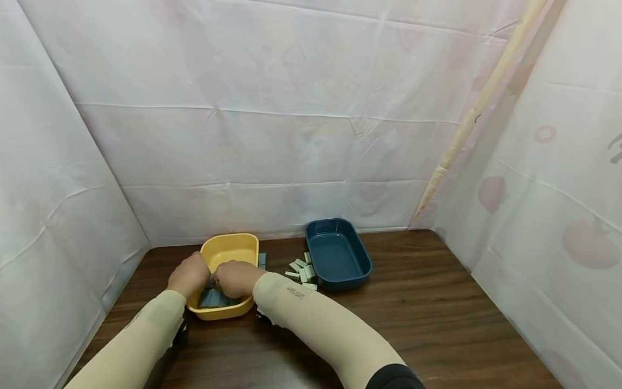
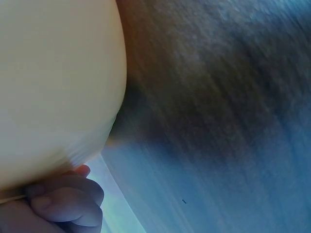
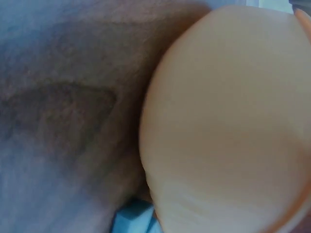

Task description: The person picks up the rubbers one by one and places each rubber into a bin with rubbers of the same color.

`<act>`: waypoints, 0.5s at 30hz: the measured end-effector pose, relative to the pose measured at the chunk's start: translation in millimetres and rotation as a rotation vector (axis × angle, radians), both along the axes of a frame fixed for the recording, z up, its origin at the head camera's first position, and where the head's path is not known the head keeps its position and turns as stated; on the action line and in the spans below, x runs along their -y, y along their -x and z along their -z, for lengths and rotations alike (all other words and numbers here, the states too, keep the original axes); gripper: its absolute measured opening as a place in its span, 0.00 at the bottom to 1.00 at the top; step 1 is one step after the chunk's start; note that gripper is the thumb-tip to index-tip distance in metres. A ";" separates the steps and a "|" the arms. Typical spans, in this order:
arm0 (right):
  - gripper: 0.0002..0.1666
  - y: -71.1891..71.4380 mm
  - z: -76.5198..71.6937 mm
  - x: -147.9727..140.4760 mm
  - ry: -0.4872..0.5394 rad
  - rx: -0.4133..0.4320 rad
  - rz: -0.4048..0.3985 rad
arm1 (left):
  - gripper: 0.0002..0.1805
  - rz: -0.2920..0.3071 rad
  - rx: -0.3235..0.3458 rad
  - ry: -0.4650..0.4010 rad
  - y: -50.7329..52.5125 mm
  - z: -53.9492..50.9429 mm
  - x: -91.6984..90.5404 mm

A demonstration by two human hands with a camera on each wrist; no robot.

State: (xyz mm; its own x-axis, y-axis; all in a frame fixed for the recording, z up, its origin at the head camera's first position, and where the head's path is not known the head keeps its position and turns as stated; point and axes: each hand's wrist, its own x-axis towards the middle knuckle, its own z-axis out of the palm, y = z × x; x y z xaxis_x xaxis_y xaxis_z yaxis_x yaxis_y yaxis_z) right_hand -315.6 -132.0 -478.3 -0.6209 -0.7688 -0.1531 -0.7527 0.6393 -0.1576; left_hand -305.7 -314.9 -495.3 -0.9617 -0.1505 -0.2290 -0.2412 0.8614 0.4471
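Note:
Both hands are inside the yellow bin at the left of the table, their fingertips close together. Grey-blue rectangular blocks lie in the bin's near half, below the hands. My left hand comes over the bin's left side with fingers curled, as the left wrist view also shows. From the right reaches my right hand, over the bin's right wall. Between the fingertips a small grey-blue block shows, pinched by both hands; most of it is hidden. The right wrist view mainly shows the sleeve.
A dark blue bin stands to the right, with several pale green blocks loose along its left side. More grey-blue blocks lie just right of the yellow bin. White cloth walls bound the brown wooden table.

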 end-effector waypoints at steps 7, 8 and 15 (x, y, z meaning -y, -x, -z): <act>0.21 15.7 -19.8 -17.7 0.130 -0.013 0.087 | 0.23 -0.010 0.035 0.026 -1.4 -3.1 -3.2; 0.22 19.4 -22.4 -21.1 0.149 -0.036 0.111 | 0.24 -0.010 0.037 0.032 -1.5 -3.9 -3.5; 0.17 44.1 -37.3 -54.2 0.272 -0.115 0.321 | 0.28 -0.006 0.020 0.060 -2.0 -6.7 -2.7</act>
State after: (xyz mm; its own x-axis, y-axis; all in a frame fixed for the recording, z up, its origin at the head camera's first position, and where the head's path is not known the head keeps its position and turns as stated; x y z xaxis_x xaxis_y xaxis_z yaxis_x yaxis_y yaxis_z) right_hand -359.8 -77.8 -441.0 -0.8360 -0.5371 0.1127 -0.5454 0.7902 -0.2795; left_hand -303.7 -312.2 -488.6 -0.9561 -0.1698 -0.2388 -0.2546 0.8849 0.3900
